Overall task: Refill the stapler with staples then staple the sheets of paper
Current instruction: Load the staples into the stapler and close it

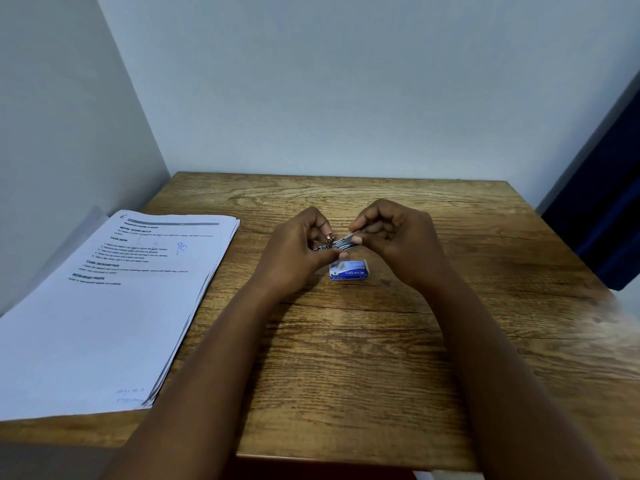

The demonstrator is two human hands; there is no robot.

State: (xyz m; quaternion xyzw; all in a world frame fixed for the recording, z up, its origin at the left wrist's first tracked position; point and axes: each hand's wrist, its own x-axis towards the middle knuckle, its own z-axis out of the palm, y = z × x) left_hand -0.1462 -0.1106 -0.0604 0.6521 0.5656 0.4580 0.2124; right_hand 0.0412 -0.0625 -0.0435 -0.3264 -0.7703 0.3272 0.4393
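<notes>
Over the grained wooden table (346, 358), my left hand (294, 251) grips the small metal stapler (327, 247) steady while my right hand (398, 237) pinches a silver staple strip (347, 240) into it; stacked printed sheets (114, 299) wait left

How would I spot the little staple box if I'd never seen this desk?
Start at the wooden table and find the person's two hands near its middle. The staple box lies on the wood just below them, towards the person. It is small, blue and white with printing, unlike the big white stack of paper on the left.
</notes>
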